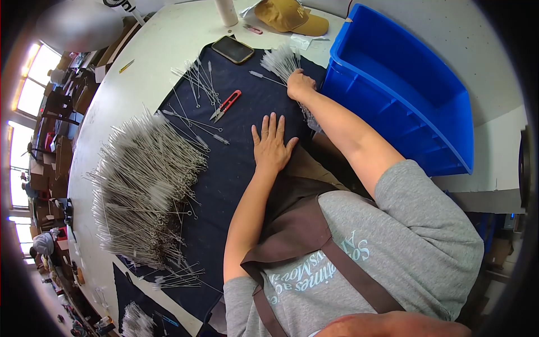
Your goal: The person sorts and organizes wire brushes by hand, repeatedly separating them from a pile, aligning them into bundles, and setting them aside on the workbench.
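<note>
My right hand (pixel 301 84) is closed around a bundle of thin wire straw brushes (pixel 281 60), their white bristle ends fanning out at the top. Palm down on the dark cloth (pixel 230 163), my left hand (pixel 271 147) lies with spread fingers and nothing in it. Red-handled thread snips (pixel 227 105) rest on the cloth beyond its fingertips. A single brush (pixel 266 77) lies just left of the bundle. Several loose brushes (pixel 196 84) are scattered near the snips.
A large heap of wire brushes (pixel 146 185) covers the left of the cloth. At the far edge are a phone (pixel 232 50), a mustard cap (pixel 289 17) and a white cylinder (pixel 226 11). A blue bin (pixel 401 84) stands on the right. More brushes (pixel 137 321) lie bottom left.
</note>
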`<move>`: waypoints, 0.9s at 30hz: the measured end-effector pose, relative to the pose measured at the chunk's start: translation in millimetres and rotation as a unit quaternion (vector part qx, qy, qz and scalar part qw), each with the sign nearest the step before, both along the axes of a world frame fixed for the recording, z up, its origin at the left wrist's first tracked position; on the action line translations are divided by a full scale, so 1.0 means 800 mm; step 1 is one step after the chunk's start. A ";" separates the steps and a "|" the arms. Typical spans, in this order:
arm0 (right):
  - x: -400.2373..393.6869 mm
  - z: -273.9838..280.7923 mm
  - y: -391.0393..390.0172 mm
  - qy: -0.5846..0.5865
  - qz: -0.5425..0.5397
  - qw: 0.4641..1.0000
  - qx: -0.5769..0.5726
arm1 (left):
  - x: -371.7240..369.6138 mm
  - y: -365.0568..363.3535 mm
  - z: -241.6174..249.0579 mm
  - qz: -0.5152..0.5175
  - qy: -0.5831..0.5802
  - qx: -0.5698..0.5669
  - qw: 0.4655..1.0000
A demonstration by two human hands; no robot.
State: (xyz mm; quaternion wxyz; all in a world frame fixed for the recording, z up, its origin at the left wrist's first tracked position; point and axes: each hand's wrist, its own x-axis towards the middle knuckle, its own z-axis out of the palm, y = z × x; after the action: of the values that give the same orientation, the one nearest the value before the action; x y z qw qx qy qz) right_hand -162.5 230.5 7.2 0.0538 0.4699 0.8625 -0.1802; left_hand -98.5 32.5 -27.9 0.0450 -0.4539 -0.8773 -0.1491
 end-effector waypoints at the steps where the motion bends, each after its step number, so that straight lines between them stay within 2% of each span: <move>1: 0.001 0.002 0.001 -0.012 0.004 1.000 0.018 | 0.001 0.000 -0.001 0.001 -0.002 0.002 1.000; 3: 0.000 0.008 0.004 -0.032 0.013 0.998 0.055 | 0.001 0.000 -0.002 0.003 -0.002 0.006 1.000; 6: -0.004 0.014 0.015 -0.034 0.051 0.998 0.023 | 0.000 0.000 -0.004 0.005 0.006 0.008 1.000; 7: -0.006 0.022 0.014 -0.085 0.069 0.994 0.020 | 0.001 0.000 -0.004 0.007 0.003 0.007 1.000; 11: -0.024 0.012 0.040 -0.039 0.045 0.994 -0.092 | 0.001 0.001 -0.001 0.008 -0.002 -0.001 1.000; 14: -0.009 0.013 0.025 -0.028 0.076 0.996 -0.032 | 0.001 0.001 0.001 0.010 -0.002 -0.005 1.000; 15: -0.002 0.012 0.012 -0.028 0.065 0.997 0.020 | 0.002 0.001 0.001 0.011 -0.002 -0.006 1.000; 18: -0.005 0.006 0.002 -0.020 0.008 1.000 -0.022 | 0.002 0.001 0.001 0.010 -0.003 -0.006 1.000; 21: -0.009 -0.005 0.010 0.024 -0.047 0.999 -0.002 | 0.003 0.000 0.000 0.014 -0.001 -0.005 1.000; 25: -0.001 0.055 0.024 -0.015 0.099 0.994 0.041 | 0.002 -0.001 0.000 0.015 -0.002 -0.002 1.000; 26: -0.006 0.068 0.039 -0.011 0.100 0.989 -0.109 | 0.003 -0.001 0.000 0.014 -0.005 -0.003 1.000; 27: -0.009 0.072 0.045 0.059 0.029 0.969 -0.238 | 0.003 -0.001 -0.001 0.011 -0.008 -0.006 1.000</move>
State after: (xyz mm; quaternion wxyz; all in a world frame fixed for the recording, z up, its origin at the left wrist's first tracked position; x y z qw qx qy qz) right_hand -169.9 266.4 64.5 0.1182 0.4070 0.8098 -0.4057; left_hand -96.3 31.6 -28.6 0.0374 -0.4432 -0.8835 -0.1468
